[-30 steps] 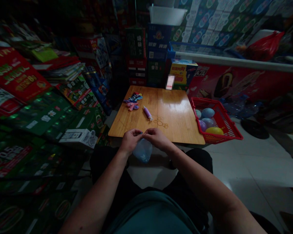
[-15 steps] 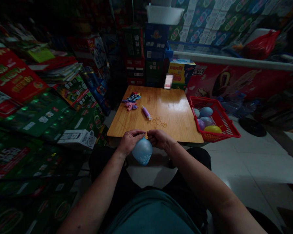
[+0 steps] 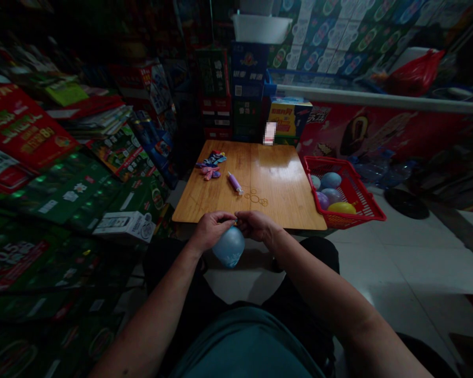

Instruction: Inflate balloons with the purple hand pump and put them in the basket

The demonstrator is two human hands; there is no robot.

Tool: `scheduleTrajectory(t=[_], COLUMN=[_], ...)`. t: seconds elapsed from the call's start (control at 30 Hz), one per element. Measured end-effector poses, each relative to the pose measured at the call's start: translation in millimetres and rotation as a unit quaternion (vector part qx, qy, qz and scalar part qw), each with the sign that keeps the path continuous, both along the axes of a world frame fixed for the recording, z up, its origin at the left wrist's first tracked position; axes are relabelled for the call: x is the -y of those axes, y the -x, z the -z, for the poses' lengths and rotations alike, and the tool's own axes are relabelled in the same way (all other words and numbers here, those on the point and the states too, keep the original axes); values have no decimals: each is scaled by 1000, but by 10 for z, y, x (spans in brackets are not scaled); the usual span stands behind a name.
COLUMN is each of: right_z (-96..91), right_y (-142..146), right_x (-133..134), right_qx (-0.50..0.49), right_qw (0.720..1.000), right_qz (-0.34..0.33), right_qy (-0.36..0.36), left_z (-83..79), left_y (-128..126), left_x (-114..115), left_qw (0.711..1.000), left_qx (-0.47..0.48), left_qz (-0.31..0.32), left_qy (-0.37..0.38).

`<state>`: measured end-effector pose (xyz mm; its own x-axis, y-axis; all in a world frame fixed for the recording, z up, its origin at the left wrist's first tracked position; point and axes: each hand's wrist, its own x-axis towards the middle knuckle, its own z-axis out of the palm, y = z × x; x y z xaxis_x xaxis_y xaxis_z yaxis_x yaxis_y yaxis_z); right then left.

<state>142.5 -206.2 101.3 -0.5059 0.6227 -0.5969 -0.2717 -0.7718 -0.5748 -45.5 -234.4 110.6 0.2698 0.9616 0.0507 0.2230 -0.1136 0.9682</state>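
Note:
A small inflated light-blue balloon point(image 3: 229, 247) with a white pattern hangs below the near edge of a low wooden table point(image 3: 276, 194). My left hand point(image 3: 211, 229) and my right hand point(image 3: 257, 224) meet above it, fingers pinched together on its neck. Both hands are closed. On the table's far left lie several flat, uninflated balloons point(image 3: 210, 165), and a small purple hand pump point(image 3: 235, 183) rests near the middle.
A red plastic basket point(image 3: 361, 206) holding several inflated balloons point(image 3: 331, 181) stands on the floor right of the table. Stacked printed cartons point(image 3: 63, 173) crowd the left side and back. A red freezer cabinet point(image 3: 382, 131) runs along the right. Pale tiled floor point(image 3: 402, 262) lies to the right.
The balloon has swung up and forward under my hands and shows rounder and fuller. My hands stay pinched at its neck, drawn slightly closer together.

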Motion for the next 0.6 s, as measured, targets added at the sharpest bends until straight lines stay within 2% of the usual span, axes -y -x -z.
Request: scheduleTrajectory(t=[0.2, 0.37, 0.6], right_z=[52, 54, 117], right_y=[-13, 2, 54], right_x=[28, 72, 140], right_qx=[8, 12, 79], right_qw=[1000, 999, 982], right_qz=[9, 2, 48], right_qy=[-21, -52, -163], left_z=[20, 37, 131], left_y=[-2, -56, -131], left_x=[6, 40, 4], left_qw=[1000, 1000, 998], left_qx=[-1, 18, 5], left_qz=[12, -8, -60], left_qy=[5, 15, 28])
